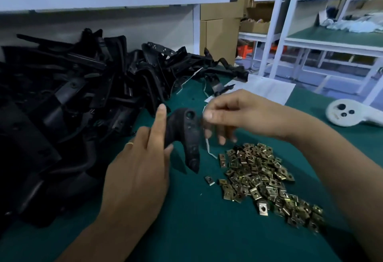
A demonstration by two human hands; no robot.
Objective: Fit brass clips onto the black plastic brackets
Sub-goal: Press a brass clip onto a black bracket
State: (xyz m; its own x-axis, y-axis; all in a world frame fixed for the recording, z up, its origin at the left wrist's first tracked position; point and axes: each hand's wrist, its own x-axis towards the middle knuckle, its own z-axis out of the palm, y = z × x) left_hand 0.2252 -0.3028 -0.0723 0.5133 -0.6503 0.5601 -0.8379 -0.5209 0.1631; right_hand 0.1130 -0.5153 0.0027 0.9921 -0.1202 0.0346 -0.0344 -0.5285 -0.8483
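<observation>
Left hand (pixel 143 158) grips a single black bracket (pixel 187 137) from the left side, thumb low against the body, index finger extended upward beside it. Bracket position: raised above the green mat (pixel 196 230), directly left of the brass clip pile (pixel 267 181), with its perforated face turned toward the camera.

Right hand (pixel 234 114) sits at the upper right edge of the bracket, fingers curled and thumb and forefinger drawn together at the round boss. Motion blur obscures the fingertips; whether a clip is pinched between them cannot be determined.

Bracket stock (pixel 72 106) lies heaped to the left of the held bracket, well clear of the clip pile. A few loose clips lie just left of the pile. A white device (pixel 348 114) rests on the mat beyond the pile.

Step in hand, as judged: positioning or seating a clip at the upper mounting point of the bracket.

Next move requires: steady support from the left hand, clip mouth aligned square to the bracket edge, clip hole centred over the bracket hole. Skewed entry risks a half-seated clip.
</observation>
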